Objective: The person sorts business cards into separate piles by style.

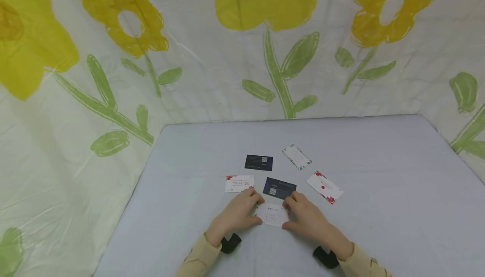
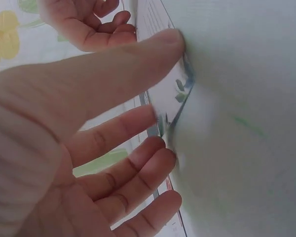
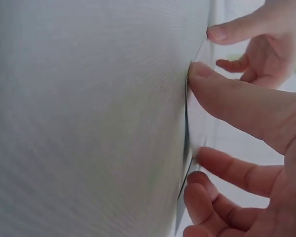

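Note:
A white business card (image 1: 272,214) with a floral border lies between the two hands at the near side of the group. My left hand (image 1: 239,210) grips its left end, the thumb (image 2: 163,47) on the near edge and the index finger at the far one. At the right end my right hand (image 1: 306,214) holds it the same way, the thumb (image 3: 204,74) along the near edge. A dark card (image 1: 279,188) with a QR code lies just beyond, near the right fingertips. Next to the left fingertips is a white card with red flowers (image 1: 239,183).
Farther back on the pale tabletop (image 1: 182,159) lie another dark card (image 1: 259,163) and a white card with a leafy border (image 1: 297,157). Another red-flowered card (image 1: 324,187) lies to the right. A flower-printed curtain (image 1: 212,70) hangs behind the table.

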The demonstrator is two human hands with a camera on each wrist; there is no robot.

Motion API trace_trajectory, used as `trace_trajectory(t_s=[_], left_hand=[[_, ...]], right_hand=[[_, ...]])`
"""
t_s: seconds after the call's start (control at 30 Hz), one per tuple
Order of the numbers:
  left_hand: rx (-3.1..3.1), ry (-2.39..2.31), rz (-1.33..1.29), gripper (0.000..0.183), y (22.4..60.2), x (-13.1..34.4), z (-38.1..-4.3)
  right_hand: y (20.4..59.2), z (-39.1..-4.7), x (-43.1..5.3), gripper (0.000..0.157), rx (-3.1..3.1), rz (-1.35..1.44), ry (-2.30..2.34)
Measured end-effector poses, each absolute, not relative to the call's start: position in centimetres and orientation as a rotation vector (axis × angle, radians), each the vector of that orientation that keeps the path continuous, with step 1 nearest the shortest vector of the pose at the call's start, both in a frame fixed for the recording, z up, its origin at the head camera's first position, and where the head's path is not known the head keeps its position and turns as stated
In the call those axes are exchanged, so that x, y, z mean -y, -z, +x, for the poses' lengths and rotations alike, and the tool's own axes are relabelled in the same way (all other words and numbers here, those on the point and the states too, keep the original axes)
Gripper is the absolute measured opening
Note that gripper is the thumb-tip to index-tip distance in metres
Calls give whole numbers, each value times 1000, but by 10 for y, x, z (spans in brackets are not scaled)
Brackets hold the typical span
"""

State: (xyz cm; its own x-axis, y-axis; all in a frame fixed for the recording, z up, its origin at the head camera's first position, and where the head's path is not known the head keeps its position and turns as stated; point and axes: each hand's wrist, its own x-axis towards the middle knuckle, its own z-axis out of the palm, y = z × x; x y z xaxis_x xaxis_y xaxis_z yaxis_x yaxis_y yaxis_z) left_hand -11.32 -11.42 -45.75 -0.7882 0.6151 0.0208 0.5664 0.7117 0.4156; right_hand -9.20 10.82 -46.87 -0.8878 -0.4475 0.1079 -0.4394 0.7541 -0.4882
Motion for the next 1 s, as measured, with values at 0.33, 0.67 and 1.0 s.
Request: trace_trajectory(t_s=[0.33,0.67,1.0], left_hand=[[-2632,-1207,796,14,453,132,-116],[-2606,-1304,701,13,451,176,-117],[-2690,-1206,634,14,460,187,-109]], right_hand=[[465,-107,-94,18,-2659,-755,1251],[461,-127,-56,16,-2512,-863,1276],[464,-136,-33,20,-2587,-880,1027]])
